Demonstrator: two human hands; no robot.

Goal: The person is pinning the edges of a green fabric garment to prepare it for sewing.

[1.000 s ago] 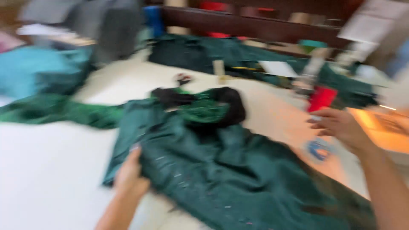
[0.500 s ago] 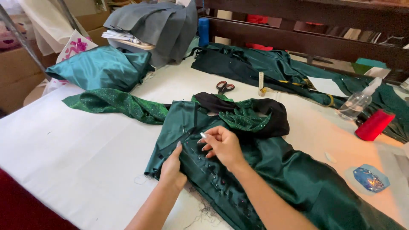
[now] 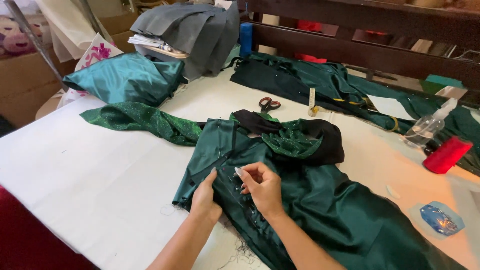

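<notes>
White cloth is covering the big work table [image 3: 90, 165] and it's running off every edge of the view, with a dark wooden rail sitting along the far side. Biggest thing on it is the dark green satin garment [image 3: 320, 200], spreading from the middle toward the near right corner where it's getting cut off. Far left there's a teal satin bundle [image 3: 125, 77], and a glittery green strip [image 3: 145, 120] is lying between it and the garment. What's changed: a second ago the right arm was stretching out toward the red thread cone [image 3: 446, 155] on the right; now that cone is sitting alone and both hands are working together on the pinned seam at the garment's left edge. So the reaching seems done and the pinning is getting going, I'd guess. Left hand [image 3: 204, 197] is pressing flat on the fabric, fingers together, not gripping anything. Right hand [image 3: 262, 187] is curling in just beside it, fingertips pinching at something tiny, probably a pin, but honestly I can't tell whether anything is actually in there. Scissors [image 3: 269, 104] are lying far back, a clear spray bottle [image 3: 425, 130] is leaning near the cone, and a small blue container [image 3: 440, 219] is sitting near right, contents too blurry to make out.
</notes>
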